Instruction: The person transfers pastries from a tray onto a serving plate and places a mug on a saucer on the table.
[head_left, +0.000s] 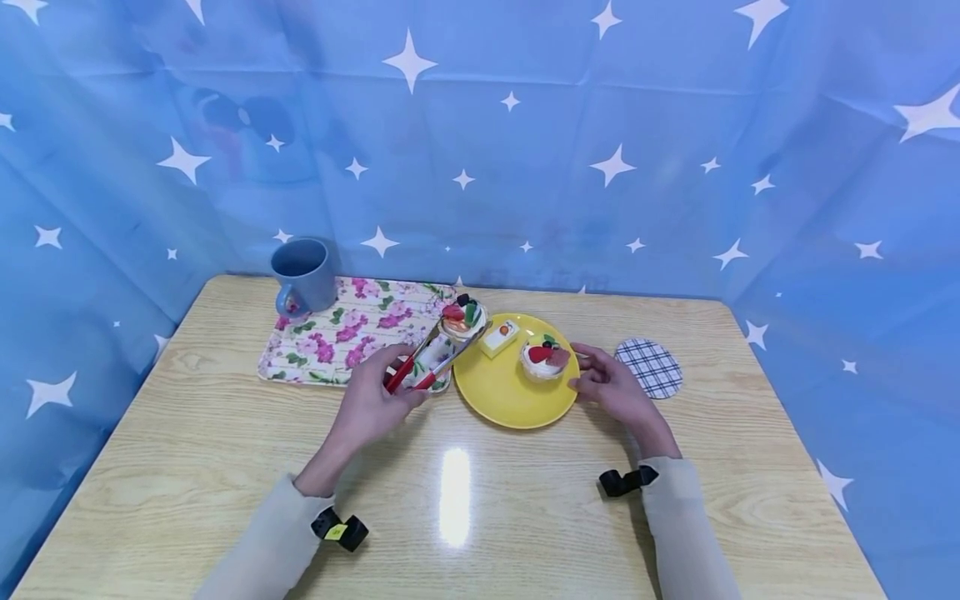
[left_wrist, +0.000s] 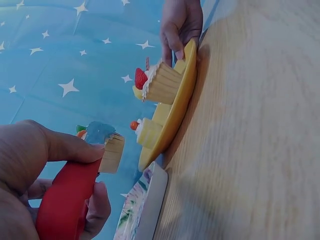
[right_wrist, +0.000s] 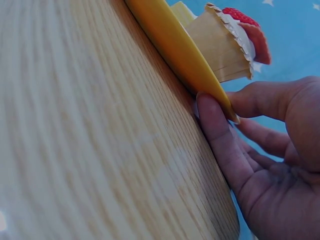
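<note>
My left hand [head_left: 372,402] grips red-handled metal tongs [head_left: 405,371]. Between the tongs' tips is a fruit-topped cupcake [head_left: 463,319], held above the gap where the floral tray and the yellow plate [head_left: 491,404] meet. On that plate are a small square cake [head_left: 500,337] with an orange topping and a second cupcake [head_left: 543,358] with strawberry and cream. At the plate's right rim, my right hand [head_left: 611,385] pinches the edge between thumb and fingers, as the right wrist view [right_wrist: 270,165] shows with the hand.
A floral tray [head_left: 300,354] lies at the back left, with a blue mug [head_left: 311,279] standing at its far left corner. Right of my right hand lies a round checked coaster [head_left: 651,367]. A blue starry curtain [head_left: 487,208] hangs behind the wooden table [head_left: 525,517].
</note>
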